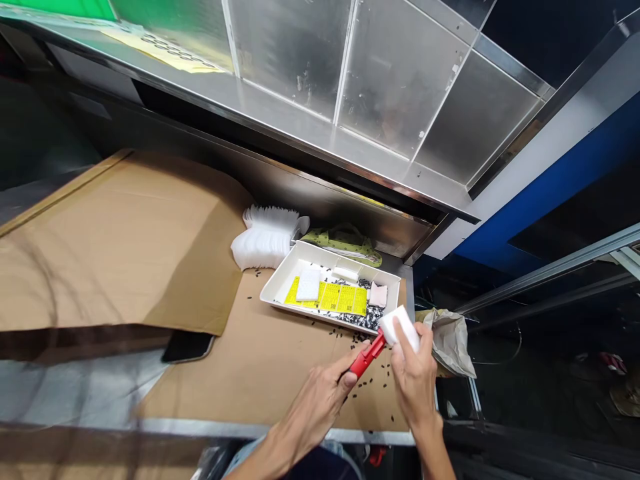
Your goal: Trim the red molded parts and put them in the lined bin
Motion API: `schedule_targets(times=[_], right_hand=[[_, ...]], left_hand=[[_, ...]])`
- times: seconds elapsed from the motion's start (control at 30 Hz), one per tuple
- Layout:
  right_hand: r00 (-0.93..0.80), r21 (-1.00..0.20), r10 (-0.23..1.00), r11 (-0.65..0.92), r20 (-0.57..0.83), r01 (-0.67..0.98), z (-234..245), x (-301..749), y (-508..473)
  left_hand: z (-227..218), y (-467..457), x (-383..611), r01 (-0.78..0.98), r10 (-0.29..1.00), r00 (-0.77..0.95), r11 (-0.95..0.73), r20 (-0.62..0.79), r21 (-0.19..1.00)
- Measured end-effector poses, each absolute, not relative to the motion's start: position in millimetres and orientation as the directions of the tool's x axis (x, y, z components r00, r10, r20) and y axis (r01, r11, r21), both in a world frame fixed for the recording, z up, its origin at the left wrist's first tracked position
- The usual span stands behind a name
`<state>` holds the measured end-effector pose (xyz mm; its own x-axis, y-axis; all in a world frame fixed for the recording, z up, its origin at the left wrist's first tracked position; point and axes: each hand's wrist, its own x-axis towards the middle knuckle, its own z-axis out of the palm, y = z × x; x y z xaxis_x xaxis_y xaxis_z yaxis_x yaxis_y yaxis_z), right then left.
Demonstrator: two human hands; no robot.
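Observation:
My left hand [324, 395] is closed around a red elongated plastic piece [369, 359], which slants up and to the right. In my right hand [417, 377] is a white pad [400, 325], pressed between the fingers against the far end of the red piece. That end is partly hidden by the pad. Just beyond both hands lies a shallow white tray [273, 288]. Inside it are yellow printed label sheets [345, 299], a white square pad [308, 285], a pinkish pad [379, 295] and many small black pieces [367, 321].
Small black bits are scattered over the cardboard mat [260, 373]. Stacked white sheets [267, 239] and a green pouch [343, 240] sit behind the tray. A large cardboard box [115, 247] stands left, near a dark phone [187, 347]. A paper-lined bag [453, 340] hangs right.

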<state>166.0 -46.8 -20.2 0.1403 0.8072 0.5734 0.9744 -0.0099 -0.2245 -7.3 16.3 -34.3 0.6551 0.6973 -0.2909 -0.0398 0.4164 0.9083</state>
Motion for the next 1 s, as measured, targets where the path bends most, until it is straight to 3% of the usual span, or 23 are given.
schedule_targets(times=[0.1, 0.17, 0.37, 0.5, 0.7, 0.83, 1.0], right_hand=[[0.080, -0.223, 0.808, 0.065, 0.583, 0.973, -22.9, 173.0, -46.0], [0.111, -0.201, 0.772, 0.023, 0.625, 0.979, -24.5, 180.0, -46.7], [0.021, -0.095, 0.768, 0.052, 0.640, 0.994, -24.9, 189.3, -52.7], [0.094, -0.096, 0.737, -0.040, 0.669, 0.995, -25.6, 188.0, -54.0], [0.124, -0.105, 0.689, -0.070, 0.714, 0.992, -29.0, 180.8, -53.1], [0.094, -0.163, 0.738, 0.023, 0.668, 0.986, -35.4, 174.2, -54.0], [0.177, -0.203, 0.685, -0.044, 0.707, 0.978, -36.1, 168.2, -55.3]], left_hand=[[-42.7, 17.7, -2.8, 0.090, 0.672, 0.664, 0.365, -0.329, 0.927], [-46.1, 20.0, -1.0, 0.118, 0.583, 0.711, 0.453, -0.394, 0.884], [-31.0, 24.4, -7.0, 0.070, 0.454, 0.746, 0.674, -0.488, 0.735], [-25.7, 24.3, -9.9, 0.041, 0.392, 0.774, 0.752, -0.497, 0.658], [-30.2, 26.4, -5.9, -0.023, 0.262, 0.829, 0.899, -0.494, 0.438], [-33.2, 27.9, -4.6, -0.045, 0.159, 0.871, 0.968, -0.464, 0.247], [-34.5, 31.3, -7.1, -0.030, 0.069, 0.921, 0.994, -0.382, 0.105]])
